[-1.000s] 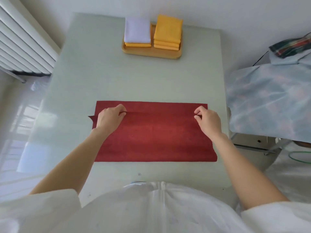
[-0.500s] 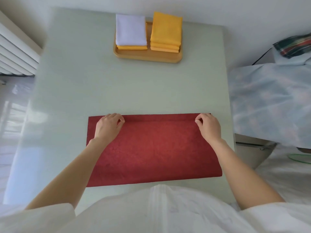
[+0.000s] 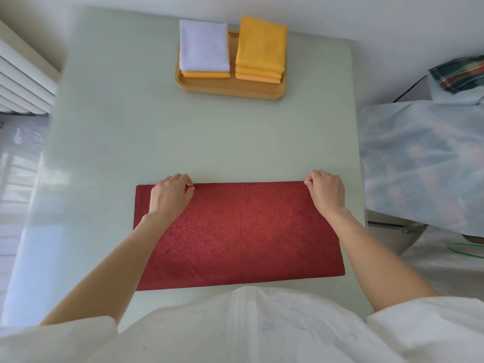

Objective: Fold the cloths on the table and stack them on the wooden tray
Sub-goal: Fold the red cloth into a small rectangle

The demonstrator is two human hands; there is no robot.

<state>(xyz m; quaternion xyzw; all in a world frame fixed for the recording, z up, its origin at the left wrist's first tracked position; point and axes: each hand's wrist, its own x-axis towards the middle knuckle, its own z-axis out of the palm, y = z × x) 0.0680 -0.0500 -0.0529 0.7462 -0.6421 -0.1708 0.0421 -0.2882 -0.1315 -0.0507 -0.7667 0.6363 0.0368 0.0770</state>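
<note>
Nearest to me, a white garment (image 3: pixel 248 328) is filling the bottom of the view, and two bare forearms are reaching forward from its sleeves. In front of it the red cloth (image 3: pixel 243 231) is lying flat on the pale green table (image 3: pixel 157 142), as a wide rectangle close to the near edge of the table. Both arms are crossing over this cloth.

The left hand (image 3: pixel 170 196) is resting on the far edge of the red cloth, a little inside its left corner, and its fingers are curling down onto the edge. I believe the thumb and the fingertips are pinching the edge. The right hand (image 3: pixel 326 191) is sitting at the far right corner of the cloth, with its fingers bent over and gripping the edge there.

Beyond the hands a bare stretch of table is lying. At the far end the wooden tray (image 3: pixel 230 87) is standing, well apart from the red cloth. On its left side a folded white cloth (image 3: pixel 203 45) is lying on top of a folded yellow cloth (image 3: pixel 205 74). On its right side a stack of folded yellow cloths (image 3: pixel 260 51) is sitting, just beside the white one.

To the left of the table a white radiator (image 3: pixel 23 82) is showing. To the right a surface under a pale patterned cover (image 3: pixel 424 163) is standing near the table.
</note>
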